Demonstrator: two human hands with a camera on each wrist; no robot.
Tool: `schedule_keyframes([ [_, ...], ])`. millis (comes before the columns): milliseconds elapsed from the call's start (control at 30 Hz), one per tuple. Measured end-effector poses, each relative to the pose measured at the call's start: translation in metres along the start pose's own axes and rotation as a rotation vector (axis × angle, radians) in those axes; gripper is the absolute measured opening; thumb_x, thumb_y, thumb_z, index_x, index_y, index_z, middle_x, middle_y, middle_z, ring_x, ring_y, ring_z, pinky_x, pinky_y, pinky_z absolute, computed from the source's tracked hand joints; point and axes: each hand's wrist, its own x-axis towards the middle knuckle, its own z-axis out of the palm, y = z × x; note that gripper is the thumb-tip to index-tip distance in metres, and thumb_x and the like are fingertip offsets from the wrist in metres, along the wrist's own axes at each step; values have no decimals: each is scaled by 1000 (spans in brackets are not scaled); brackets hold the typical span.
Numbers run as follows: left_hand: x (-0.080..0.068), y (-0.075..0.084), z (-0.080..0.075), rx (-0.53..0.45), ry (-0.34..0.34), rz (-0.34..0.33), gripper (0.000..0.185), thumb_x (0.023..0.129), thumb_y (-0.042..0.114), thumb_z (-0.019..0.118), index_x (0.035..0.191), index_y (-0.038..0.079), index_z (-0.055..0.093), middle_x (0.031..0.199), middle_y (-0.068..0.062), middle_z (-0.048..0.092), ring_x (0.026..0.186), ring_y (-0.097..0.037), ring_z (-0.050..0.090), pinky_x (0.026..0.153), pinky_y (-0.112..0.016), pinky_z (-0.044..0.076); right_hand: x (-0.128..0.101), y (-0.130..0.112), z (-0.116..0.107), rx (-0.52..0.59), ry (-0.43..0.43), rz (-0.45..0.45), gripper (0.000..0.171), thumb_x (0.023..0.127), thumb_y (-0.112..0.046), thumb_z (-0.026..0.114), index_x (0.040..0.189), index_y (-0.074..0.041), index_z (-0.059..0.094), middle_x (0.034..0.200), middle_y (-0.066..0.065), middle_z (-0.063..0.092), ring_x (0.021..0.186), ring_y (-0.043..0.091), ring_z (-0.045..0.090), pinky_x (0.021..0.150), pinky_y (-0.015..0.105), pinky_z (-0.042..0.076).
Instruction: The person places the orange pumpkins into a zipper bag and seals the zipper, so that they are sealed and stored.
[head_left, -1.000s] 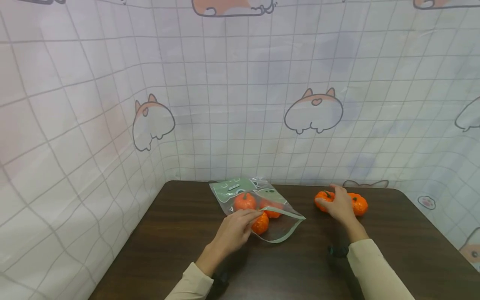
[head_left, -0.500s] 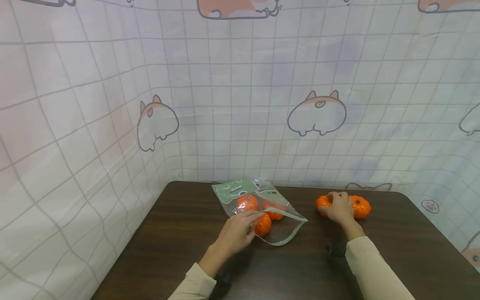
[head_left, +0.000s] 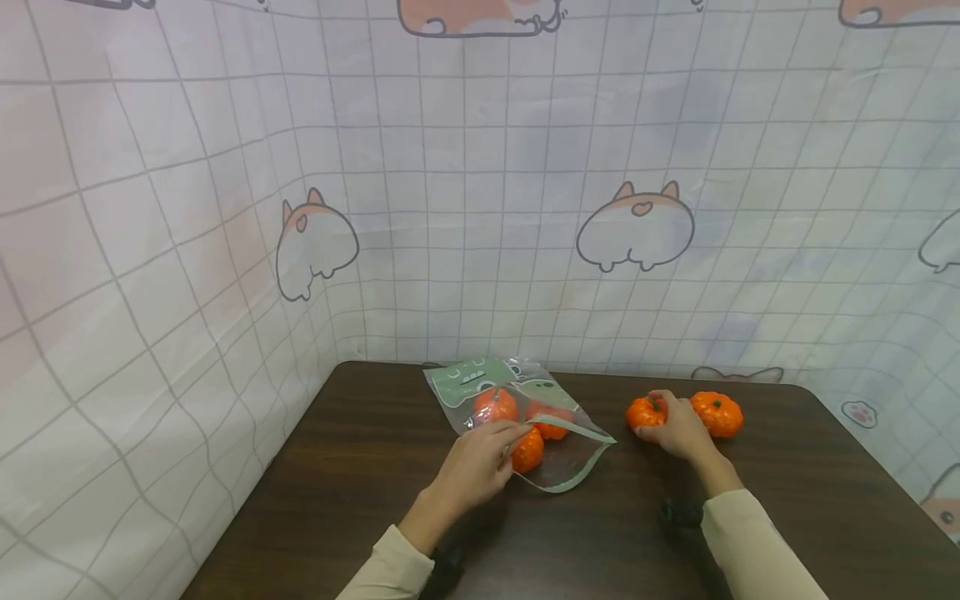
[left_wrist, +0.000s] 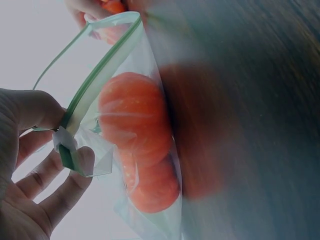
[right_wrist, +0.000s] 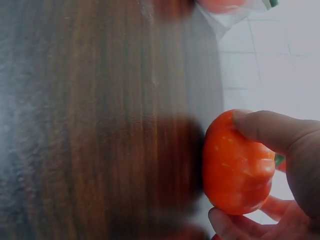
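My left hand (head_left: 468, 462) pinches the mouth edge of a clear zip bag (head_left: 465, 379) with a green cartoon print, lying on the table. In the left wrist view, thumb and fingers hold the bag at its zip slider (left_wrist: 64, 142). Inside the bag sit three small orange pumpkins, one of them a pumpkin (head_left: 528, 451) close to the open mouth. To the right, my right hand (head_left: 678, 429) grips another small pumpkin (right_wrist: 237, 167), thumb on one side and fingers on the other. A further pumpkin (head_left: 717, 414) rests just right of that hand.
Under everything is a dark wood-grain table (head_left: 570, 542). A white grid-patterned cloth (head_left: 480, 208) with cartoon corgis hangs behind its back edge and along the left side.
My right hand came down onto the left one of the two loose pumpkins, closed around it and shifted it slightly left, away from the other. The left hand stayed on the bag.
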Motion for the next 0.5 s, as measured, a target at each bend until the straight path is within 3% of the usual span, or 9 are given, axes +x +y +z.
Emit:
schedule_keyframes([
  [500,1,2,0,-9,-22,0,56,80,3,76,133,17,69,127,3,73,111,-17,71,96,-35,57,-15,1,3,51,52,-26,80,85,-30,80,145,6,41,135,39,48,115,51,54,94,64,46],
])
